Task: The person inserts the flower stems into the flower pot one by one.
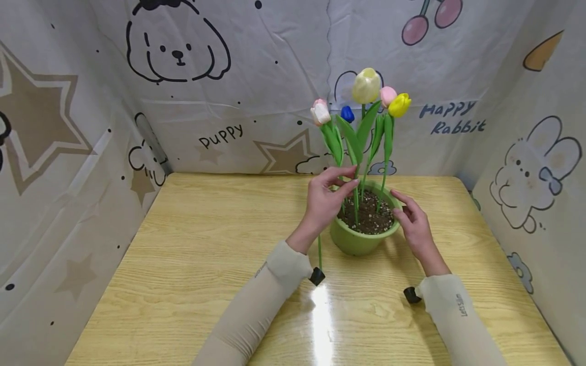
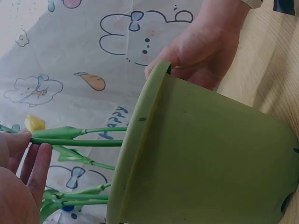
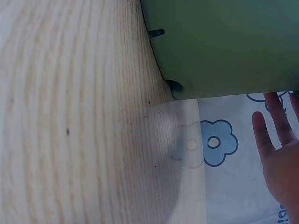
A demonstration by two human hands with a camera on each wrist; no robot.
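Note:
My left hand (image 1: 322, 198) pinches a green tulip stem between thumb and fingertips, just above the pot. That stem (image 2: 79, 142) runs down into the green flowerpot (image 1: 361, 244), and leaves rise above it toward a large cream tulip (image 1: 366, 87). At the pot's right side is my right hand (image 1: 414, 223), fingers extended along the rim. Straight fingers (image 3: 264, 135) of it show beside the pot wall in the right wrist view. Dark speckled soil (image 1: 368, 216) fills the pot. Around the cream bloom stand a pink-white tulip (image 1: 320, 113), a blue one (image 1: 348, 114), a pink one (image 1: 388, 96) and a yellow one (image 1: 400, 105).
The pot stands on a light wooden table (image 1: 220, 244). Printed cloth (image 1: 256, 56) hangs at the back and both sides, close behind the blooms. Below my left wrist, a thin green stem-like strip (image 1: 320, 251) shows next to the black wrist camera (image 1: 317, 276).

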